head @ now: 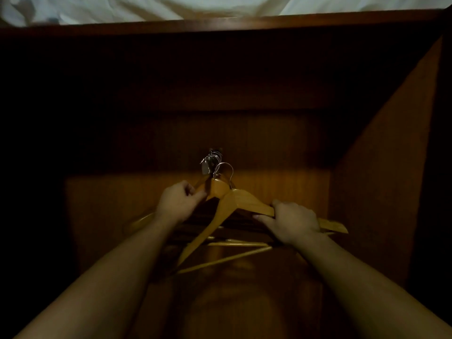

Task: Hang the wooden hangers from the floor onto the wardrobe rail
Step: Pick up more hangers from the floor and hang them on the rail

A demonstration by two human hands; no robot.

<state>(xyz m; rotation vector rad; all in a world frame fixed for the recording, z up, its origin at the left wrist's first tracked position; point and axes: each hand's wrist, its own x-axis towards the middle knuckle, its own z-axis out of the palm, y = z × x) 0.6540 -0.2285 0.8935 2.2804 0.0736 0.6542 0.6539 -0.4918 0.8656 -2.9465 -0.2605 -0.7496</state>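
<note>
Item, hands: we note the left hand [179,200] clamped on the left shoulder of the hung wooden hangers [215,189], and the right hand [292,222] clamped on the right arm of the nearest hanger [247,200]. Its hook [226,168] sits just short of the wardrobe rail [212,154]. Progress, judged: several hooks crowd the rail, this one pending; the floor lies out of view.

text: none legible | labels: none | brands: none | numbers: none | signs: none
</note>
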